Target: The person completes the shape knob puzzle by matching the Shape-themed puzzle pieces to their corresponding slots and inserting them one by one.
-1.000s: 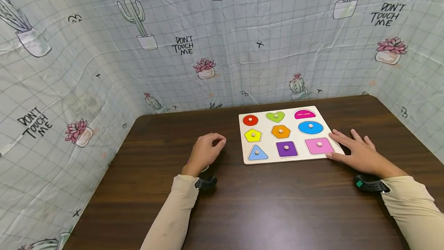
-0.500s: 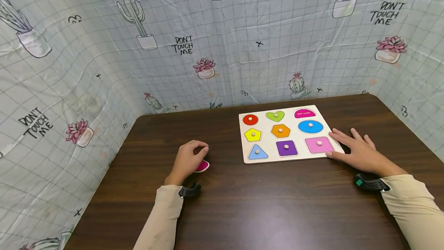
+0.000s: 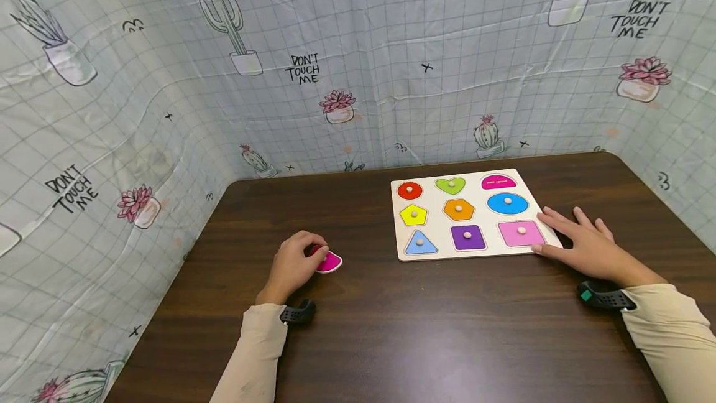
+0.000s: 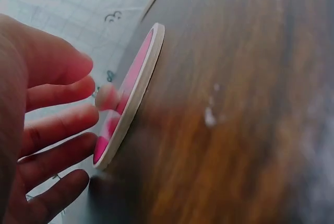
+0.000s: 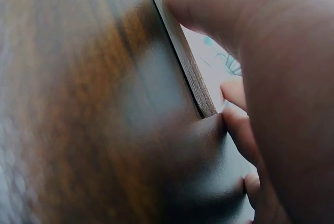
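A magenta half-round puzzle piece point(image 3: 331, 262) with a pale knob lies flat on the table left of the puzzle board point(image 3: 435, 219). My left hand point(image 3: 291, 264) hovers right by it. In the left wrist view, thumb and fingers are spread loosely about the knob point(image 4: 107, 97), a small gap showing between them. The board's top-right recess point(image 3: 498, 182) is magenta with lettering and has no knob. Knobbed shapes fill the other places, among them a blue oval point(image 3: 507, 205) and a purple square point(image 3: 468, 239). My right hand point(image 3: 594, 252) touches the board's near right corner, thumb on the front edge.
The dark wooden table point(image 3: 425, 341) stretches around the board. A white grid-patterned cloth point(image 3: 380, 36) printed with cacti hangs along the back and sides. Each wrist carries a black band point(image 3: 604, 297).
My left hand has moved left and toward me, away from the board. The magenta piece, first mostly hidden under the hand, now shows on the table. The right hand keeps its place.
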### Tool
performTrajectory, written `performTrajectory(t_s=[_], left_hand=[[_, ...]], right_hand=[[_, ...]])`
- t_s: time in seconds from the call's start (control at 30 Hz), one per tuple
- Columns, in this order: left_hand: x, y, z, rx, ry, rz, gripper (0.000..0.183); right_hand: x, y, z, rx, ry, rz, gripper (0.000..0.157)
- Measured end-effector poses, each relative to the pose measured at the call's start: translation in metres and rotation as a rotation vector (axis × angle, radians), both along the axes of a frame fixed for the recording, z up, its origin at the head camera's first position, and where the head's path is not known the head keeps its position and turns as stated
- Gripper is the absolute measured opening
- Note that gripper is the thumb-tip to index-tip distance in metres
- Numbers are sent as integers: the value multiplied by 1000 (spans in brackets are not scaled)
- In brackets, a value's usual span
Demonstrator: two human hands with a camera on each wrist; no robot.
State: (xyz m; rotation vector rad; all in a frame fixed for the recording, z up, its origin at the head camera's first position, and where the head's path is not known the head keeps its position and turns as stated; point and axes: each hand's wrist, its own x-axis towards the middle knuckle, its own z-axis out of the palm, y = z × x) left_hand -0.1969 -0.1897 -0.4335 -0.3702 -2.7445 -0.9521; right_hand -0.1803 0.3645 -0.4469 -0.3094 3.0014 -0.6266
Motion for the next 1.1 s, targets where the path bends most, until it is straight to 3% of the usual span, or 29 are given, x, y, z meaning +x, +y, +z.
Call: performTrajectory(t_s=[0.33, 0.8, 1.1], left_hand=[[4, -6, 0, -42, -11, -5, 11], [8, -11, -2, -79, -20, -21, 32], [6, -7, -4, -102, 10, -16, 27]], right_hand=[[2, -1, 1, -11, 6, 0, 85], [2, -1, 1, -9, 9, 2, 84], [2, 0, 0, -13, 14, 2, 84]])
